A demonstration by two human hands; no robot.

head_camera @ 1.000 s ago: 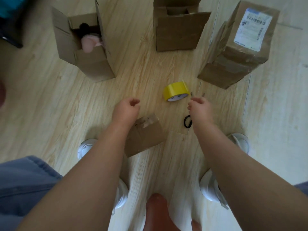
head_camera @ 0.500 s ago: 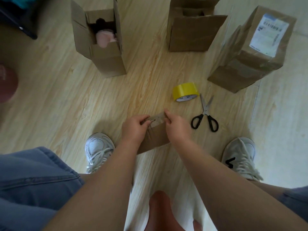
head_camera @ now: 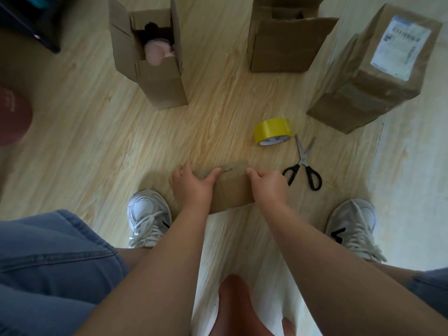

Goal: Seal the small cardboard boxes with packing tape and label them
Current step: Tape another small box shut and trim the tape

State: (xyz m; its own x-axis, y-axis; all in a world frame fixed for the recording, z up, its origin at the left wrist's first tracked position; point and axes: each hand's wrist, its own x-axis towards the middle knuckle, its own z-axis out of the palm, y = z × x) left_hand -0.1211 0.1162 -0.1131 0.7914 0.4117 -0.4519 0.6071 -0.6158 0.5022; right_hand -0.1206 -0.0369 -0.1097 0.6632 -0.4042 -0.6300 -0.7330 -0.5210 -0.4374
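Observation:
A small brown cardboard box (head_camera: 232, 187) stands on the wooden floor between my feet. My left hand (head_camera: 194, 184) grips its left side, thumb curled over the top edge. My right hand (head_camera: 268, 184) grips its right side. A yellow roll of packing tape (head_camera: 272, 130) lies on the floor just beyond the box, to the right. Black-handled scissors (head_camera: 303, 164) lie open beside the roll. No loose label is visible.
Three taller boxes stand further off: an open box (head_camera: 157, 76) with a pink item inside, an open box (head_camera: 283, 44) at the back centre, and a taped box (head_camera: 368, 76) with a white shipping label at the right. My white sneakers (head_camera: 148, 217) flank the small box.
Both hands dropped from hovering over the floor onto the small box and now grip its two sides. The right hand moved left, away from the scissors. The camera has come closer.

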